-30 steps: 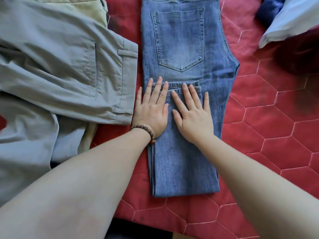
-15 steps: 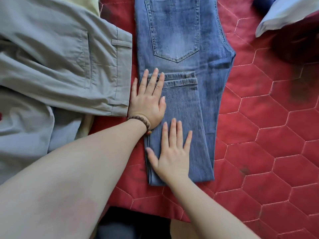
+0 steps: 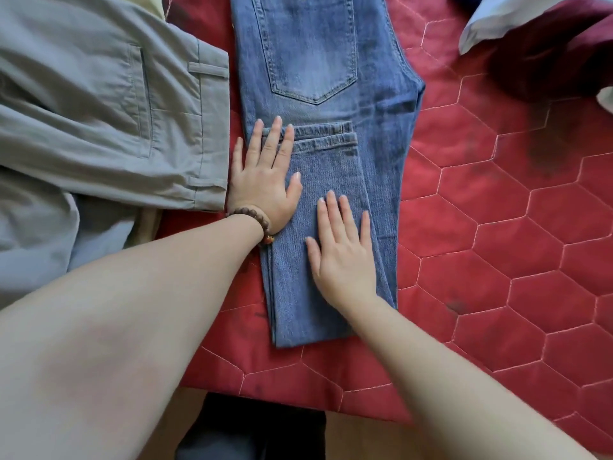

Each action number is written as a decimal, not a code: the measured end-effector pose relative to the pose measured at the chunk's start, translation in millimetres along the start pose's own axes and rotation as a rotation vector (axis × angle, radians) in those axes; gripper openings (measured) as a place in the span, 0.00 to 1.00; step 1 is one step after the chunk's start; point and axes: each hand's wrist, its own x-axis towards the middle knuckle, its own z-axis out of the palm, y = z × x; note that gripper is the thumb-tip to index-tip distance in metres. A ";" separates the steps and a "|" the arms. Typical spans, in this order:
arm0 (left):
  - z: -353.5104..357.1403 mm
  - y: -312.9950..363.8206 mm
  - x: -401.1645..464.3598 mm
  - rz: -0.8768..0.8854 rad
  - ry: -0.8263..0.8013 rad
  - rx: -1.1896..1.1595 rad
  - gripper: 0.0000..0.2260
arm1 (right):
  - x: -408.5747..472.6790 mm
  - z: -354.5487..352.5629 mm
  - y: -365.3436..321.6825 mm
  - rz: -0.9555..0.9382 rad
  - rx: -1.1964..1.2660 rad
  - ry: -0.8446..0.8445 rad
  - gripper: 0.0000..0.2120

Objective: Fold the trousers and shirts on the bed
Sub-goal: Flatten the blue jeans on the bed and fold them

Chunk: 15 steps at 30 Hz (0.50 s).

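Blue jeans [image 3: 318,61] lie lengthwise on the red quilted bed [image 3: 497,227], back pocket up, with the legs folded up so the hems sit just below the pocket. My left hand [image 3: 265,180] lies flat on the left edge of the folded legs near the hems, a bead bracelet on its wrist. My right hand [image 3: 345,254] presses flat on the folded legs lower down, fingers straight. Grey trousers [image 3: 99,111] lie spread to the left, their waistband beside my left hand.
A white and pale blue cloth [image 3: 491,24] and a dark maroon cloth [image 3: 547,51] lie at the upper right. A yellowish garment [image 3: 149,220] peeks from under the grey trousers. The bed's near edge [image 3: 298,396] runs below the jeans, floor beyond it.
My right hand slid down the folded legs toward me from beside the left hand, then edged back up a little. The left hand stayed by the hems.
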 end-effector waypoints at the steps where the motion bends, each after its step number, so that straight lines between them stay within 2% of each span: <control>1: 0.3 -0.3 0.0 0.000 -0.002 0.005 0.32 | 25.8 -4.8 8.1 -0.021 -0.040 0.001 0.29; 6: 2.3 -2.4 1.5 0.010 0.002 0.010 0.33 | 95.1 -21.0 48.7 -0.200 -0.182 0.005 0.27; 12: -3.8 -1.9 1.7 0.027 -0.053 0.014 0.31 | 61.9 -28.7 91.2 -0.195 -0.193 0.025 0.26; 15: -11.4 -10.3 0.8 0.118 -0.138 -0.062 0.27 | 33.1 -41.9 127.8 -0.158 -0.254 0.002 0.34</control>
